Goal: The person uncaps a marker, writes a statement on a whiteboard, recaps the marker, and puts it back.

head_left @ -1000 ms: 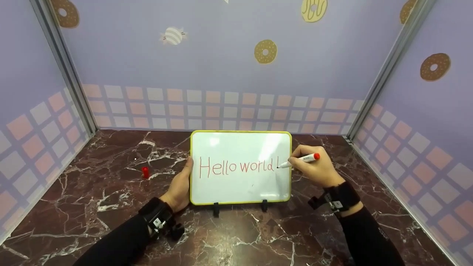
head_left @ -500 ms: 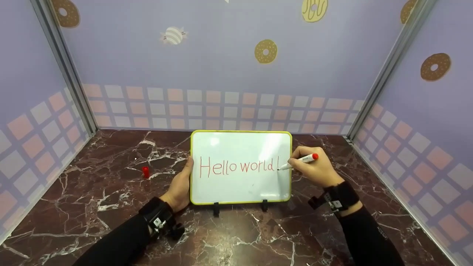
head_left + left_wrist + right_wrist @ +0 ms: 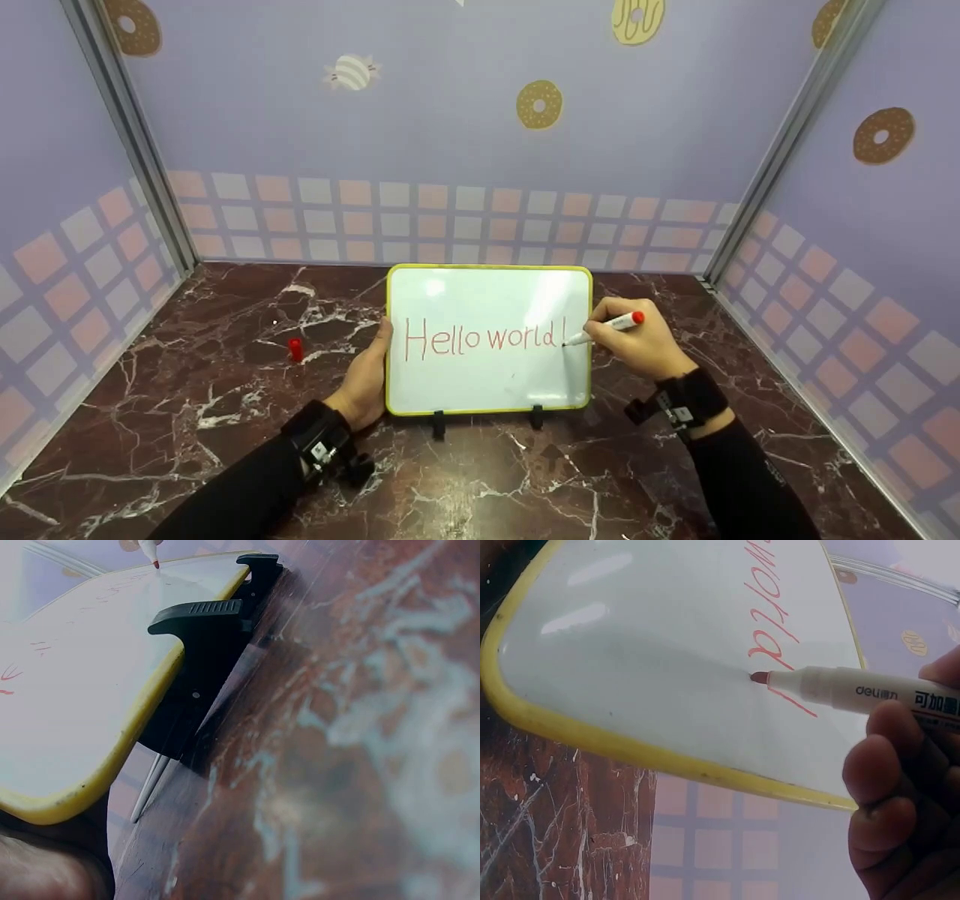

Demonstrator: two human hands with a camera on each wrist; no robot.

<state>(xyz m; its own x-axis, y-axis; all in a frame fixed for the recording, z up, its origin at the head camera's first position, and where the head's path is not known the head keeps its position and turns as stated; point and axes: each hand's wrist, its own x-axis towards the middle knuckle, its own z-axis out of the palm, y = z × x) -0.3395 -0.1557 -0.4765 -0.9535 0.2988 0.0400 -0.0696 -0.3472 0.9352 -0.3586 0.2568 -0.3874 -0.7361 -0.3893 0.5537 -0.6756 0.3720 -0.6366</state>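
Observation:
A small whiteboard [image 3: 480, 386] with a yellow frame leans upright on a stand with black hooks [image 3: 214, 637]. "Hello world!" is written across it in red. At its left edge my left hand [image 3: 364, 382] grips the board, thumb along the frame, the other fingers hidden behind it. My right hand [image 3: 637, 337] pinches a white whiteboard marker [image 3: 621, 322] with a red end. In the right wrist view the marker's reddish tip [image 3: 760, 677] is at the board surface by the exclamation mark; whether it touches, I cannot tell.
A red marker cap [image 3: 295, 349] stands on the dark red marbled table [image 3: 225, 450], left of the board. Purple walls [image 3: 450, 135] with doughnut pictures and pink and white squares close in the back and both sides.
The marker tip has shifted slightly down near the bottom of the exclamation mark. My left hand, the board and the cap look the same.

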